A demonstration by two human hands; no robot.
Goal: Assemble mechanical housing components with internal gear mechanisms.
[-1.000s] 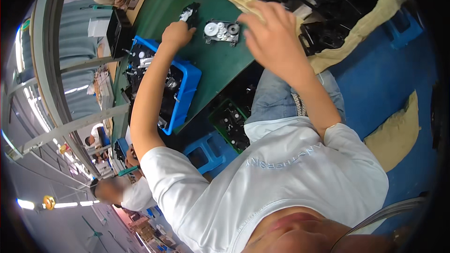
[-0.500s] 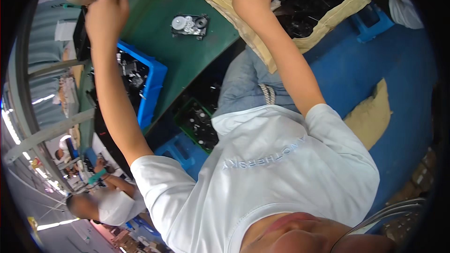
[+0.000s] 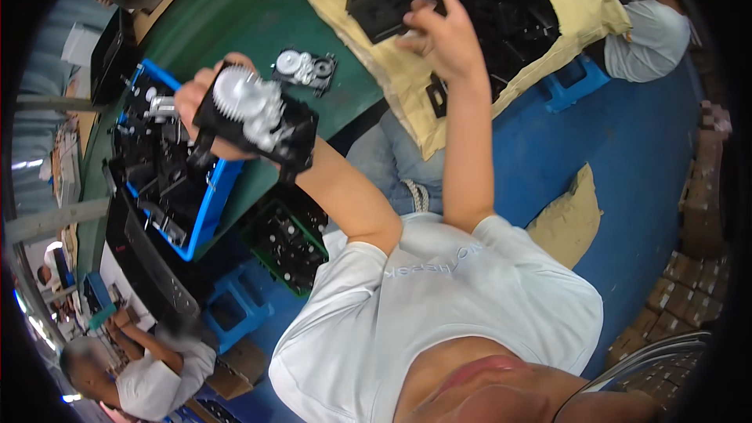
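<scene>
The gear unit (image 3: 257, 113) carries pale toothed gears (image 3: 238, 94) on black housing (image 3: 301, 139).

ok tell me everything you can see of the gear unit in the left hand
The gear unit has a black, plastic-looking housing carrying one large, pale toothed gear and a cluster of smaller pale gears beside it. Dark stubs project from its lower edge. It is tilted, gear side toward the camera, and overlaps the green table in view. The left hand grips it from the far side; its underside is hidden.
</scene>
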